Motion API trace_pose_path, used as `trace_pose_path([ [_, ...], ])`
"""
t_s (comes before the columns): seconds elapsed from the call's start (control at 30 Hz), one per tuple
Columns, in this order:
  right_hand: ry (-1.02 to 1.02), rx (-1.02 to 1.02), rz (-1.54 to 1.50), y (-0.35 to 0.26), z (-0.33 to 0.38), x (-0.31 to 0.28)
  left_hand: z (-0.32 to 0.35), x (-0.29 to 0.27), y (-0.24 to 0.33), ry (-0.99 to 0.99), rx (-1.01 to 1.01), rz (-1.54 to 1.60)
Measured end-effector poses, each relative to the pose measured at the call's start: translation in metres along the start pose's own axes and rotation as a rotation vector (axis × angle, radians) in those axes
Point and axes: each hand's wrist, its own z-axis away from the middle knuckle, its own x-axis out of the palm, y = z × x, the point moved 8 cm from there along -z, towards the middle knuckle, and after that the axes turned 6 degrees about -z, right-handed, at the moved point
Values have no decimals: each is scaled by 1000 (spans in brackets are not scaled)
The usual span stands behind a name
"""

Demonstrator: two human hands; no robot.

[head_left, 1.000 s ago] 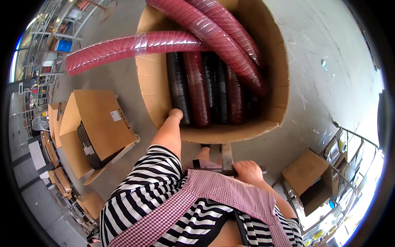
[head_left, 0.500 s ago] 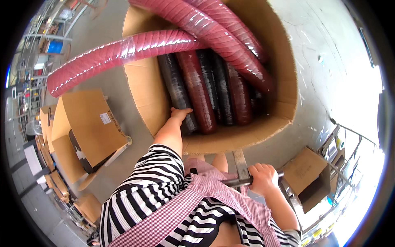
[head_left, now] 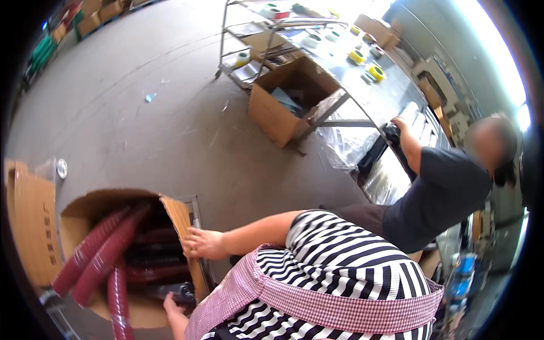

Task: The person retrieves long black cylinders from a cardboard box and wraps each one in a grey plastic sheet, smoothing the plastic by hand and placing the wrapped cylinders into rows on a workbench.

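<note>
A large cardboard box (head_left: 181, 218) stands at the lower left, full of long rolls wrapped in shiny film. Several dark red rolls (head_left: 105, 249) lean out over its far side, and black ones lie deeper inside. My right hand (head_left: 205, 243) grips the near rim of the box, with its fingers over the edge. Lower down, my left hand (head_left: 174, 309) is at the end of a black wrapped roll (head_left: 175, 291), fingers bent against it and partly hidden. The inside of the box is mostly in shadow.
A co-worker in a dark shirt (head_left: 433, 198) reaches toward a metal table (head_left: 391, 85) holding several tape rolls. An opened carton (head_left: 272, 116) stands by its leg, near a wire cart (head_left: 224, 34). Another carton (head_left: 34, 226) is at the far left.
My view has swung to the right, bringing the table and co-worker into sight. My right hand has left the metal handle for the box rim. My left hand stays at the black roll.
</note>
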Motion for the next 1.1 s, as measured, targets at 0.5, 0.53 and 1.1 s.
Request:
trace_pose_path([
  [0.5,169,918,-481,218,434,-26,259,337,171,320,1292,-795],
  [0.53,167,932,-474,241,450,-29,268,370,181,303,1370,-835],
  [1.1,1156,710,-151,522,616,-306,181,727,175,-290,643,-1694],
])
